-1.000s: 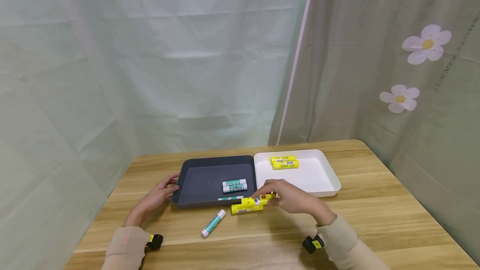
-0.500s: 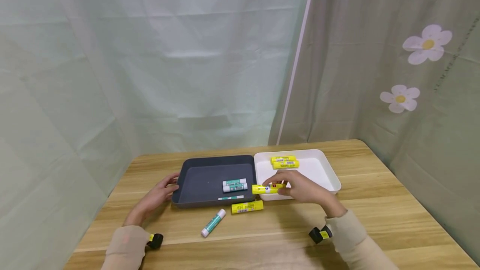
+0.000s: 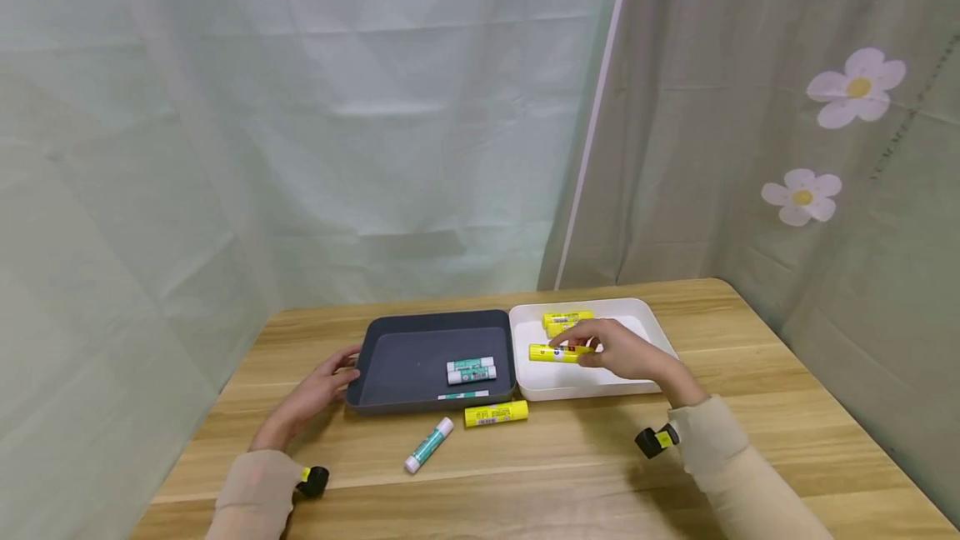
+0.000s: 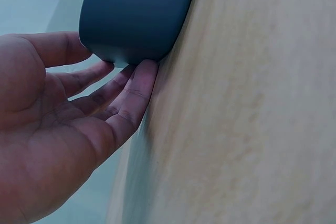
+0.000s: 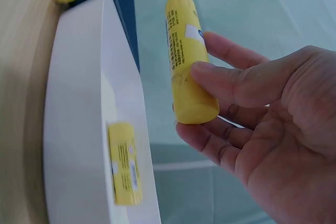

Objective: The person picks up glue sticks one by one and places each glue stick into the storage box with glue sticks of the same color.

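My right hand (image 3: 622,350) pinches a yellow glue stick (image 3: 555,353) between thumb and fingers, held over the white tray (image 3: 660,348). In the right wrist view that held glue stick (image 5: 186,61) hangs above the tray wall, a yellow one (image 5: 125,163) lying inside. Two yellow glue sticks (image 3: 567,318) rest at the tray's back, partly behind my hand. My left hand (image 3: 318,390) touches the left side of the dark grey tray (image 3: 405,357); the left wrist view shows its fairly straight fingers at the tray's corner (image 4: 136,19).
Several green-and-white glue sticks (image 3: 471,375) lie in the grey tray, one mostly hidden by its front wall. On the wooden table (image 3: 525,490), in front of the trays, lie a yellow glue stick (image 3: 496,414) and a green-and-white one (image 3: 429,445). Curtains (image 3: 420,148) hang behind.
My right hand has lifted one yellow glue stick from beside another in front of the grey tray and carried it right and back over the white tray. My left hand stays put.
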Motion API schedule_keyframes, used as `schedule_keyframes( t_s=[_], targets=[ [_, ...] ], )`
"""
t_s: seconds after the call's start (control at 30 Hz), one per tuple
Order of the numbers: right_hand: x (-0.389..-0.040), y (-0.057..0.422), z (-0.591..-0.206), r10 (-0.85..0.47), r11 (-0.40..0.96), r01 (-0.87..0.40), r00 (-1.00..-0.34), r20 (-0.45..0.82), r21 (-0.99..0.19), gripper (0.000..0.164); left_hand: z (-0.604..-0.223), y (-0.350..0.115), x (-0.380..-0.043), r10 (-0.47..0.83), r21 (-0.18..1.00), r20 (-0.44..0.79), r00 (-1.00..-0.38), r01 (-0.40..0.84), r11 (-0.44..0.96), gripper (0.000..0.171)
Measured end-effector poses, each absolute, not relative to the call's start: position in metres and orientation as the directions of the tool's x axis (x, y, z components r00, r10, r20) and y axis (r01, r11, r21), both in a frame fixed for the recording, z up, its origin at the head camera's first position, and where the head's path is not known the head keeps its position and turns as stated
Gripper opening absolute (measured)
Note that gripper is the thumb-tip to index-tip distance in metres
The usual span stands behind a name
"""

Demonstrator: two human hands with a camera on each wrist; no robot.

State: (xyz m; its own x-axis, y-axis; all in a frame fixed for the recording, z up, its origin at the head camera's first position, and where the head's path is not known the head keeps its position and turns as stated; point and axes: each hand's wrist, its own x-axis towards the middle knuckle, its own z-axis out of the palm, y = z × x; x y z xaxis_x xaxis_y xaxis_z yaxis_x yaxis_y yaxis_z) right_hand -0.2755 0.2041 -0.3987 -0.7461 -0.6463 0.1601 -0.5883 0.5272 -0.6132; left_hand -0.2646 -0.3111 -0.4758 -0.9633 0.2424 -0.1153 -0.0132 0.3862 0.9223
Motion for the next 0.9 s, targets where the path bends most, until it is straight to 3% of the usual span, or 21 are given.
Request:
schedule_keyframes(
  t_s=[0.9],
  targets=[
    [-0.347, 0.235, -0.374, -0.677, 0.62, -0.554, -0.735, -0.023, -0.555, 0.043, -0.478, -0.311, -0.267, 0.261, 0.925, -0.102, -0.96, 0.005, 0.38, 0.059]
  ],
)
